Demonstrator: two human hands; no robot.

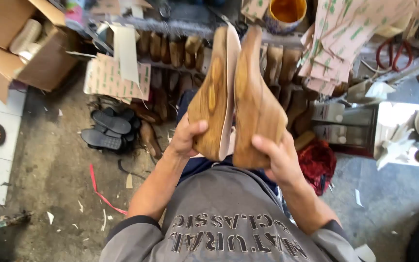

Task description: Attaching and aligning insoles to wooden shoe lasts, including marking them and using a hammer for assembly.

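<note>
Two wooden wedge shoe soles are held up side by side in front of me. My left hand [186,137] grips the heel end of the left wedge [212,102], which has a pale insole along its inner face. My right hand [278,157] grips the heel end of the right wedge [255,104]. The two wedges touch along their length, toes pointing away from me. My grey shirt fills the lower middle of the view.
A row of more wooden wedges [170,51] stands ahead. Black rubber outsoles [107,128] lie on the floor at left. A cardboard box [20,43] sits at upper left, stacked insole boards [345,34] at upper right, a glue pot [284,13] above, a red bag [318,162] right.
</note>
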